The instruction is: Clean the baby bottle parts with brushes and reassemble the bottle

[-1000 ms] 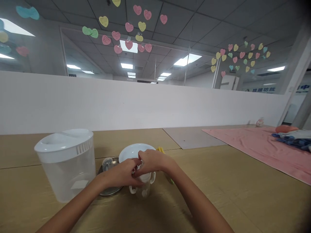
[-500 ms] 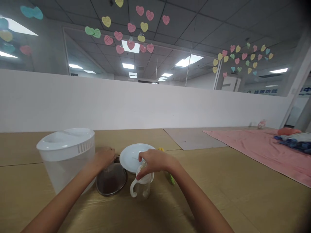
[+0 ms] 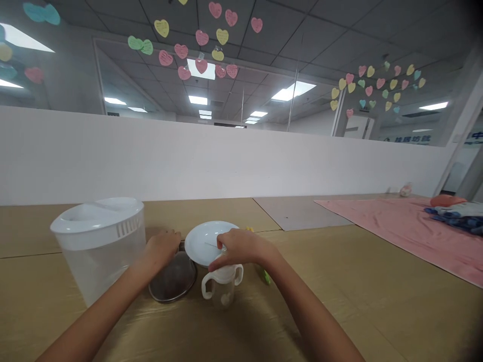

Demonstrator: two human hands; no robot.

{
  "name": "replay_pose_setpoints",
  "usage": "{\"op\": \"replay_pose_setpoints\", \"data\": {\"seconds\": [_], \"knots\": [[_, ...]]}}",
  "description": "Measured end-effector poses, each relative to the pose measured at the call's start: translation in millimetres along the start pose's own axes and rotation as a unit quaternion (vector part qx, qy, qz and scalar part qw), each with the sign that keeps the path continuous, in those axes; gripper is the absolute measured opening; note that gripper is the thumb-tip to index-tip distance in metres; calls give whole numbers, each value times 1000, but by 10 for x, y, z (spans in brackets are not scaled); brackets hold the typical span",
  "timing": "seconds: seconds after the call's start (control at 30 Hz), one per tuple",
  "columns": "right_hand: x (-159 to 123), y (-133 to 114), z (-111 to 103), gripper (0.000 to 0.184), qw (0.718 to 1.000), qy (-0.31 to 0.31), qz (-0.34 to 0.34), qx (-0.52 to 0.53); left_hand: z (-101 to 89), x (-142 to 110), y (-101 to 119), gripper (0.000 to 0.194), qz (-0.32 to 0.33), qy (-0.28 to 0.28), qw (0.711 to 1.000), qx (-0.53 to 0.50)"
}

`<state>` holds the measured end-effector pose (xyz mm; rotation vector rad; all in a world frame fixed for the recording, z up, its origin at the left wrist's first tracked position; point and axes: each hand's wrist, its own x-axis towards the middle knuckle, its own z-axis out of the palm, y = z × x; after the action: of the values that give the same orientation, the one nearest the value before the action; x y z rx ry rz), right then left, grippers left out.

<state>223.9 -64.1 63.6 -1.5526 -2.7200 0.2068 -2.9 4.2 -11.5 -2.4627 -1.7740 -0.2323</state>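
1. Being clasped from above, a white two-handled baby cup stands upright on the tan table, w/ the fingers of the R hand curled over its top. Hand looks closed on the cup, but grip strength can't be told.
2. Cup's long axis is approx. vertical, w/ handles pointing to L & R. Cup is located below & slightly L of the R hand, so R arm is clearly the nearer one. L hand is kept on the far side of a round metal dish, just beside the cup.
3. L hand is laid on the dish's far rim, fingers curved down. Whether rim is gripped or only touched can't be told. Dish looks dark inside; contents unclear.
4. Just behind the cup, a white plate is placed, its near edge under the R hand. A lidded clear plastic container is set L of the dish. A yellow-green item is partly hidden R of the cup.
5. Further R, a pink mat is spread on the table, w/ a folded cloth on it. A white partition is seen beyond, w/ paper hearts on glass above.
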Motion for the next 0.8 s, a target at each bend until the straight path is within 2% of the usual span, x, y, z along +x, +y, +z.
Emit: {"op": "replay_pose_setpoints", "data": {"seconds": [0.07, 0.17, 0.3, 0.4, 0.47, 0.53, 0.6, 0.7, 0.73, 0.8], "knots": [[-7, 7, -18, 67, 1000, 24, -5, 19, -196, -77, 131, 29, -16, 45, 995, 89], [-25, 3, -37, 68, 994, 79, -36, 71, -489, -258, 380, 35, 17, 125, 983, 131], [-52, -48, -52, 60, 971, 153, -112, 143, -691, -465, 679, 43, 103, 210, 970, 69], [-78, -93, -81, 47, 952, 210, -144, 171, -737, -543, 794, 45, 155, 240, 959, 1], [-106, -114, -116, 44, 946, 229, -149, 175, -763, -578, 811, 48, 159, 249, 954, -50], [-143, -123, -155, 53, 948, 235, -141, 164, -783, -611, 796, 53, 148, 230, 956, -110], [-174, -119, -186, 60, 956, 228, -115, 148, -780, -638, 770, 65, 134, 158, 963, -172], [-189, -91, -198, 54, 970, 207, -77, 103, -718, -638, 766, 91, 116, 3, 963, -242], [-185, -78, -195, 50, 973, 205, -69, 85, -690, -624, 781, 98, 110, -30, 959, -259], [-175, -55, -187, 46, 974, 208, -59, 67, -644, -586, 832, 104, 100, -45, 951, -291]]}}
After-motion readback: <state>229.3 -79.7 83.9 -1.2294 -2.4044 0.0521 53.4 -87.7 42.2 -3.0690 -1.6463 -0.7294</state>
